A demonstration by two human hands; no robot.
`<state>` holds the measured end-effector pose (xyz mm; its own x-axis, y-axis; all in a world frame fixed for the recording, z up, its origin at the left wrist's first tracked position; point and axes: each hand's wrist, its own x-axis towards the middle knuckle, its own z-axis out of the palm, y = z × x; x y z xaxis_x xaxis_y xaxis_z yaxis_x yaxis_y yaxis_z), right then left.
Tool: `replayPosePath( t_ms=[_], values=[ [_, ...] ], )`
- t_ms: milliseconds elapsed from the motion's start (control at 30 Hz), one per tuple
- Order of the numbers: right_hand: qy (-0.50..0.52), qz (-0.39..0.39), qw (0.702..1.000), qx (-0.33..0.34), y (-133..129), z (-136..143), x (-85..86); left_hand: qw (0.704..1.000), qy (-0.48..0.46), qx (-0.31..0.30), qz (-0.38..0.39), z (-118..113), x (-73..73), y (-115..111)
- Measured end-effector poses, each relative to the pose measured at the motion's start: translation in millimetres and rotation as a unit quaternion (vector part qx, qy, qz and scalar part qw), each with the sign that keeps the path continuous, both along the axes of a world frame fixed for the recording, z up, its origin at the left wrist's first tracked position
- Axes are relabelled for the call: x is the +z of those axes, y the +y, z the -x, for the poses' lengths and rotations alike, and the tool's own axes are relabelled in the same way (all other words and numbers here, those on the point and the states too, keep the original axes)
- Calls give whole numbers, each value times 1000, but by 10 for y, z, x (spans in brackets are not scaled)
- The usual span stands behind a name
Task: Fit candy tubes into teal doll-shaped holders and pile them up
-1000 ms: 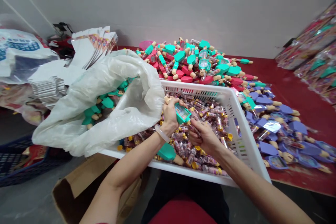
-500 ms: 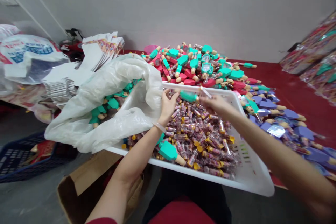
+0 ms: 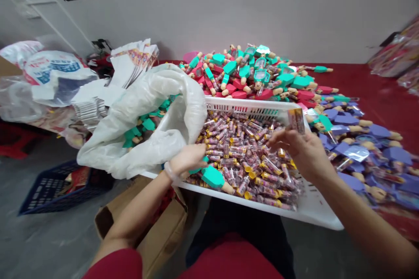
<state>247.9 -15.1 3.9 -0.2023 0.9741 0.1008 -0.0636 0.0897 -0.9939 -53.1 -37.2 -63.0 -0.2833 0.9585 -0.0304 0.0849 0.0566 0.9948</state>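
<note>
- Red table (image 3: 376,96) buried in teal, red, purple toys (image 3: 262,76)
- white basket (image 3: 314,209) full of candy tubes (image 3: 242,152)
- plastic bag (image 3: 153,109) crowds its left corner
- left hand (image 3: 188,159) fingers curled on a teal toy (image 3: 212,176)
- right hand (image 3: 303,150) fingers look loose, a small packet (image 3: 296,120) at their tips

Small clear candy tube (image 3: 296,120), printed wrap, held upright above the white basket's (image 3: 322,216) far corner; teal popsicle-shaped toy (image 3: 213,177) lies flat on the tube heap.

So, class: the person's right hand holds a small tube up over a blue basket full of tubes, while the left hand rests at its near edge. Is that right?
Not quite. The head view shows the basket is white, not blue. The right hand does hold a tube above it, and the left hand is at its near edge.
</note>
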Motion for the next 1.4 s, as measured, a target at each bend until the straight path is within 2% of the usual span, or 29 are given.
replayPosePath(
  t_ms=[33,67,100,167,267,367,467,533,667,767,933,1000,1133,1200,1300,1400],
  values=[
    [11,17,1000,5,-74,-62,-40,995,88,-53,15,65,-27,-105],
    [14,29,999,10,-130,-103,-83,977,178,-115,34,115,-43,-184],
    [4,34,999,17,-176,-125,-130,958,241,-150,46,146,-48,-235],
    [-52,25,997,43,-256,-130,-233,938,300,-162,57,157,-8,-266],
    [-160,-30,981,106,-348,-118,-381,937,294,-178,65,56,178,-218],
    [-305,-98,939,128,-331,-118,-490,932,233,-270,68,-176,442,-163],
    [-408,-170,884,154,-175,-97,-558,886,205,-405,95,-448,631,-115],
    [-440,-214,856,169,-34,-61,-591,856,237,-449,93,-569,666,-69],
    [-514,-245,804,171,228,34,-667,833,341,-433,36,-604,557,78],
    [-526,-257,791,179,405,86,-766,824,391,-410,-9,-572,422,209],
    [-484,-251,817,186,629,90,-922,818,435,-373,-51,-594,199,388],
    [-443,-247,843,179,657,85,-915,834,421,-350,-65,-589,129,426],
    [-346,-226,895,170,621,117,-828,885,338,-307,-96,-525,64,435],
    [-350,-226,895,162,594,136,-832,892,282,-320,-150,-515,56,399],
    [-400,-259,867,143,575,140,-926,867,231,-381,-223,-567,39,297],
    [-436,-310,836,126,574,123,-1029,846,249,-431,-193,-650,4,182]
  ],
)
